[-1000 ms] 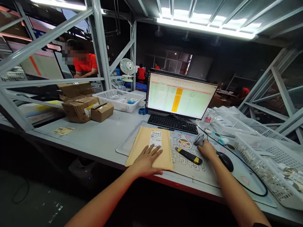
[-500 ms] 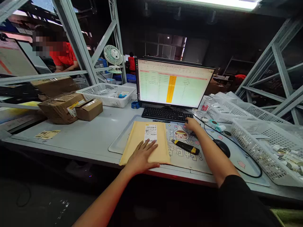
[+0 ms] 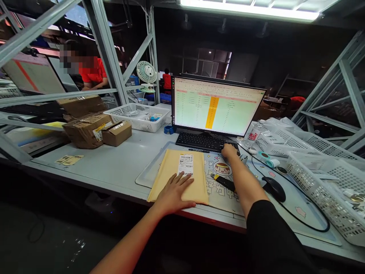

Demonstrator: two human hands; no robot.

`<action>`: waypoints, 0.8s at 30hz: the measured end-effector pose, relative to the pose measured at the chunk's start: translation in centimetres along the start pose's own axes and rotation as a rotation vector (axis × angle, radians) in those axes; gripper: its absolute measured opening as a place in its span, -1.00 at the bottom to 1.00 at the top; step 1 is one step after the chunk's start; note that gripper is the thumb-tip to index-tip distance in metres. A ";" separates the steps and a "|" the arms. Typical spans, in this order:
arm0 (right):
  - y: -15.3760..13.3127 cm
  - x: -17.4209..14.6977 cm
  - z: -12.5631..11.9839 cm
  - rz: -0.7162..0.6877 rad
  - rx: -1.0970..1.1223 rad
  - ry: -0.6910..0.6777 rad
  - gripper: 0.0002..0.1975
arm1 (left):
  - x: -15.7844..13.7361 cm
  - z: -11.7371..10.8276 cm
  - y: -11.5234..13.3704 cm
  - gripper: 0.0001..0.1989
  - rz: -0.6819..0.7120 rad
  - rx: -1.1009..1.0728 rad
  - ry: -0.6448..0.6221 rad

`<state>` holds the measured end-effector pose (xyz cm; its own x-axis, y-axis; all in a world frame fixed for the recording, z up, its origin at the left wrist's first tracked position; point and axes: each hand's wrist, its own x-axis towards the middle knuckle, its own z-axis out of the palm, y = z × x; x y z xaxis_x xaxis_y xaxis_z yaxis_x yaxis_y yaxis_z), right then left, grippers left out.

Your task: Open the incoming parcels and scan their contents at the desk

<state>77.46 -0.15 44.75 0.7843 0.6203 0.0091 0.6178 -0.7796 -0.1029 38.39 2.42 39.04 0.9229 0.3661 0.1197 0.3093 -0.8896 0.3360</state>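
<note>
My left hand (image 3: 175, 192) lies flat with spread fingers on a yellow padded envelope (image 3: 164, 177). A white printed shipping label (image 3: 186, 161) is stuck on the envelope, and my fingertips reach its lower edge. Further forward, my right hand (image 3: 230, 151) is at the right end of a black keyboard (image 3: 198, 141), its bent fingers on the keys and partly hidden behind the back of the hand. It holds nothing that I can see. Beneath my right forearm lies a black and yellow utility knife (image 3: 224, 182), partly covered. A monitor (image 3: 196, 114) behind the keyboard displays a spreadsheet.
A black mouse (image 3: 274, 189) with its cable lies to the right, beside white plastic baskets (image 3: 313, 198). Cardboard boxes (image 3: 116, 134) and another white basket (image 3: 151, 123) stand on the left. A person in a red shirt (image 3: 92, 72) is beyond the metal frame (image 3: 105, 49).
My right hand has moved back slightly along the keyboard, and its forearm now covers part of the knife. The view has shifted a little. My left hand stays on the envelope.
</note>
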 end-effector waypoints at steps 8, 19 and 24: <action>-0.5 -0.6 -0.2 0.061 -0.002 -0.003 -0.58 | -0.2 -0.3 0.4 -0.03 -0.001 -0.022 0.017; -1.5 -5.2 -2.7 -0.168 0.013 -0.125 -0.60 | -1.1 1.4 -0.1 -0.26 0.097 0.047 0.253; 1.5 -11.4 -2.1 -0.385 0.028 -0.245 -0.62 | -2.6 3.0 -0.6 -0.64 0.194 0.071 0.433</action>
<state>69.54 -8.60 46.54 0.4596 0.8690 -0.1835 0.8571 -0.4881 -0.1649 36.51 1.20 35.77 0.7895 0.2578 0.5570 0.1692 -0.9638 0.2061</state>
